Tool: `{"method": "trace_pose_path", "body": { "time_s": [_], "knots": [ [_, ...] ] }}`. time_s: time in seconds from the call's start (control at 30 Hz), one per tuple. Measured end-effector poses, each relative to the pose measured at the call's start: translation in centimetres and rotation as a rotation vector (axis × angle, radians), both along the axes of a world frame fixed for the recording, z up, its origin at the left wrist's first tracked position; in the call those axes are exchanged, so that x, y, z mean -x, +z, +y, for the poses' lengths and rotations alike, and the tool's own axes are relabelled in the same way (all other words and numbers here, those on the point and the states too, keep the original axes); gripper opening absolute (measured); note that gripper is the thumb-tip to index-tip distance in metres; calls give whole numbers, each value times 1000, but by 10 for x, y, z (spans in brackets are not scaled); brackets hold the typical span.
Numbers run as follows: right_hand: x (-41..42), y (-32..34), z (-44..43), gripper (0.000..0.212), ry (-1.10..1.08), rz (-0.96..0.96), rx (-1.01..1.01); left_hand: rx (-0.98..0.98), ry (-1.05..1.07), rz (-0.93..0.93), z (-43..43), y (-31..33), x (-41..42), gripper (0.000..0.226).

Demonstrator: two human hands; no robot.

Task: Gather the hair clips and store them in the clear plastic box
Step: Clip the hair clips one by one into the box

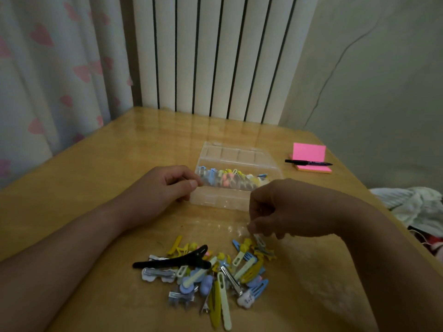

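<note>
At centre frame, the clear plastic box (236,182) sat open on the wooden table (96,188), a row of coloured clips lying along its middle. Left hand (165,188) gripped the box's left edge, fingers curled and thumb pressed to the wall. Right hand (278,209) hung just below the box, thumb and forefinger pinching a pale clip (260,240) at the pile's upper right. Loose hair clips (211,271) (including one long black clip (175,261)) lay heaped at lower centre. Pink sticky notes (309,155) and a pen (308,162) rested at right.
</note>
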State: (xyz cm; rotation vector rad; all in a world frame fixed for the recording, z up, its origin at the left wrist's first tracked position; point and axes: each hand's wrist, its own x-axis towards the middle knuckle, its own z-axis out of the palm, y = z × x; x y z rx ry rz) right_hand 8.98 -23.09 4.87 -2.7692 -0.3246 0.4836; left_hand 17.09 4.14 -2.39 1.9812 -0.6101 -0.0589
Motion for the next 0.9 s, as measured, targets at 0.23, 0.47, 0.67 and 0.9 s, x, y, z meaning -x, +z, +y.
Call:
{"method": "trace_pose_path", "body": {
  "time_s": [0.23,0.47,0.67,0.9],
  "knots": [
    [0,-3,5,14,-2,83,103,15,-7,21,0,1,-1,17],
    [3,-6,13,24,-21,54,184,26,-12,23,1,-2,-2,16],
    [-1,-1,11,11,9,-125,44,20,-20,25,1,-4,-6,16],
    [-15,-18,14,6,-158,-533,-412,23,-28,22,1,-5,-6,15]
  ]
}}
